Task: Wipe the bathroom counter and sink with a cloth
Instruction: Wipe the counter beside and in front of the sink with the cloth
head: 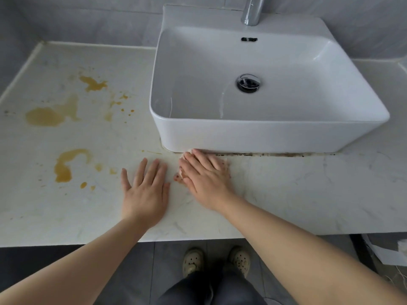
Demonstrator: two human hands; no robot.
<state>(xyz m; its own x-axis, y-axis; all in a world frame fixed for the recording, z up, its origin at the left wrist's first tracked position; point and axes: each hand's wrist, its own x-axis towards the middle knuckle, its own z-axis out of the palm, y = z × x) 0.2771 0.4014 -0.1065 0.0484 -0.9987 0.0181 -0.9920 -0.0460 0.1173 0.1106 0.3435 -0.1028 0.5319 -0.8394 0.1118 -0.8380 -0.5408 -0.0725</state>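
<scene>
A white rectangular sink stands on a pale marble counter. My right hand lies flat, fingers straight, pressing a small light cloth onto the counter right at the sink's front left corner. Most of the cloth is hidden under the hand; only its stained edges show. My left hand rests flat on the bare counter just to the left, fingers spread, holding nothing. Orange-brown stains mark the counter's left half.
A dark grimy seam runs along the sink's front base. A chrome tap rises behind the basin, and the drain sits in its middle. Grey tiled walls close the back and left. Counter's front edge is near my body.
</scene>
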